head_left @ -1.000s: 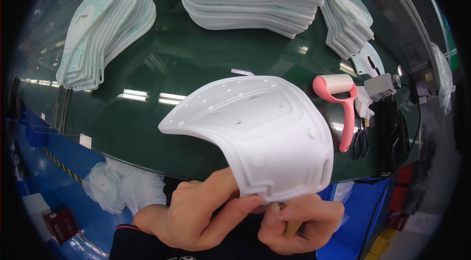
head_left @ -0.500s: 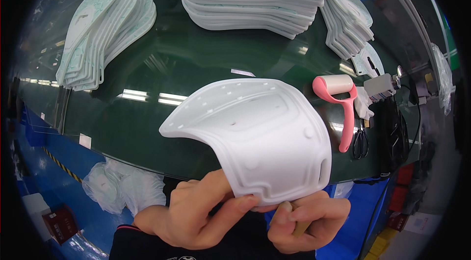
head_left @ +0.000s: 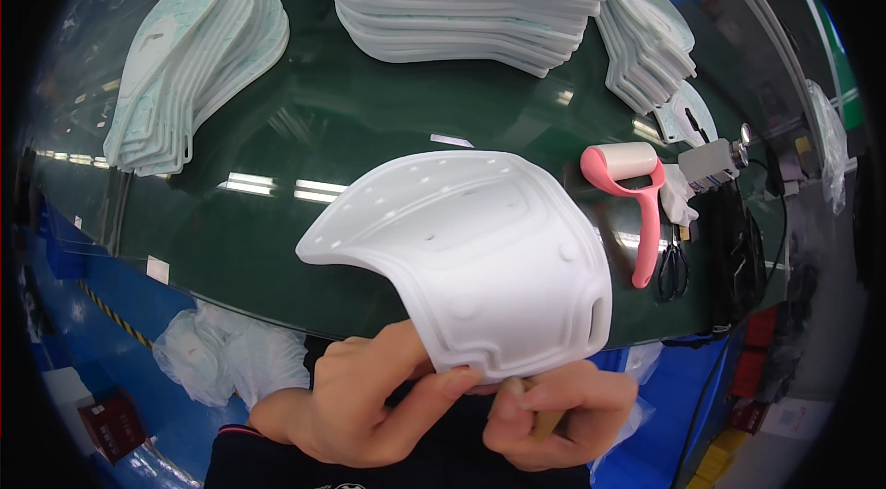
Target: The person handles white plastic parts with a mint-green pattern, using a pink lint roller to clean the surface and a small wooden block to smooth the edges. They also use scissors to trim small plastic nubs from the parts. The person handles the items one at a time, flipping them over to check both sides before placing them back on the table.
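Observation:
A curved white molded plastic panel point(head_left: 498, 258) with a tapering left end and a slot near its right edge is tilted over the table's front edge. My left hand point(head_left: 378, 397) pinches its lower edge, thumb on the near face and fingers behind. My right hand point(head_left: 563, 415) is closed at the same edge, just right of the left thumb. Between its fingers shows a small tan strip point(head_left: 546, 424), mostly hidden, so its kind is unclear. Whether the strip touches the panel cannot be made out.
On the dark green table point(head_left: 388, 106) stand stacks of white-and-pale-green panels: left point(head_left: 175, 74), center point(head_left: 461, 18) and right point(head_left: 646, 46). At right lie a pink-handled roller point(head_left: 646, 212), black scissors point(head_left: 674, 272) and a white bottle point(head_left: 709, 163). Plastic-wrapped parts point(head_left: 226, 355) sit below at left.
The panel's right side and my right hand have shifted slightly left. The view has moved a little. Both hands keep their grips.

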The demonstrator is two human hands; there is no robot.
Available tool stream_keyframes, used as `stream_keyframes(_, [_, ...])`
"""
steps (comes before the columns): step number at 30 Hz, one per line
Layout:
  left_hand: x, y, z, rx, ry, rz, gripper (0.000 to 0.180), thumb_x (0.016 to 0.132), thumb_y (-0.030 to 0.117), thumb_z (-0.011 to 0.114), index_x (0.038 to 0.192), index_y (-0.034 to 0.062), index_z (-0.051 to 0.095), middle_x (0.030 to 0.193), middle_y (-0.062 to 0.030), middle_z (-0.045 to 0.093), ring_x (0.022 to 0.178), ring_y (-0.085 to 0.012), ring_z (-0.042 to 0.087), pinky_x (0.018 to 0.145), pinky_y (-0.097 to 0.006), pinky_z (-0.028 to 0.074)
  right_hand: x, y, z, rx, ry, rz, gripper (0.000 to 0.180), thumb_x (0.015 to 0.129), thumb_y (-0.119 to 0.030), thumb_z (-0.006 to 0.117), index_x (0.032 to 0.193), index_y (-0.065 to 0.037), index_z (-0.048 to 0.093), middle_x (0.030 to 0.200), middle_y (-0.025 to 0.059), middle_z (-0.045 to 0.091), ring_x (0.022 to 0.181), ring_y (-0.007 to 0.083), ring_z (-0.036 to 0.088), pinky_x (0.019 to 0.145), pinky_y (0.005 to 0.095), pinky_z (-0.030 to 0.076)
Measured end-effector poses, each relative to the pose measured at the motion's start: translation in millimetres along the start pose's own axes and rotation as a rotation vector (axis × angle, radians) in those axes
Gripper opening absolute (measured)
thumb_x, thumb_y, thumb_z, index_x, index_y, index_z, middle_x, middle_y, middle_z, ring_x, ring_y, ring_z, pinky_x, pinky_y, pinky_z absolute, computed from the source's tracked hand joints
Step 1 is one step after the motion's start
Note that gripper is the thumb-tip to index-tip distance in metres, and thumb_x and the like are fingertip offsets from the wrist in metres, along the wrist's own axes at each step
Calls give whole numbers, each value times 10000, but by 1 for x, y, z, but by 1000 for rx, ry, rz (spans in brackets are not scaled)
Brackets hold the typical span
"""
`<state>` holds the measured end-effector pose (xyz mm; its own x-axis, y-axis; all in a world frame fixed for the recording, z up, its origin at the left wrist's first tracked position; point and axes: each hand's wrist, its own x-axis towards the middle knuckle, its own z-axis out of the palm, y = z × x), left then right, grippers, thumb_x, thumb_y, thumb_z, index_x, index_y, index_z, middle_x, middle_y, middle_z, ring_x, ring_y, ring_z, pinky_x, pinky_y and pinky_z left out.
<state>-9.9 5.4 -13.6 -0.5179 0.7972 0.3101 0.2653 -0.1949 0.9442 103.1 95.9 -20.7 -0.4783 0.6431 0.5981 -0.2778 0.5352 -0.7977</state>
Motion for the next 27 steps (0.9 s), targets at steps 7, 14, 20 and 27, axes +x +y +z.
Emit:
stream_keyframes(7, [-3, 0, -10, -171, 34, -102, 260, 757, -15, 607, 992, -91, 528, 711, -107, 635, 602, -107, 615, 532, -184, 445, 1, -1, 2, 438, 263, 76, 233, 693, 95, 541, 824, 9, 369, 604, 57, 423, 492, 145, 518, 509, 241, 472])
stream_keyframes(14, [-4, 0, -11, -206, 46, -82, 272, 755, -19, 613, 999, -96, 523, 717, -105, 636, 601, -98, 612, 516, -171, 435, -4, -19, 21, 483, 397, 215, 190, 764, 93, 518, 888, 33, 387, 636, 139, 506, 600, 277, 606, 538, 360, 513])
stream_keyframes(20, [-4, -2, -10, -206, 43, -55, 269, 751, -29, 612, 993, -103, 523, 702, -110, 635, 610, -113, 623, 519, -178, 442, 0, 20, -20, 219, -256, -185, 222, 757, 38, 544, 889, 16, 367, 635, 117, 471, 548, 230, 554, 510, 323, 489])
stream_keyframes(27, [-4, -3, -11, -193, 45, -82, 266, 734, -25, 612, 977, -102, 537, 693, -129, 637, 606, -138, 631, 524, -197, 459, 3, -2, -8, 183, 181, 44, 237, 698, 101, 559, 837, 25, 383, 600, 119, 494, 495, 196, 545, 509, 287, 498])
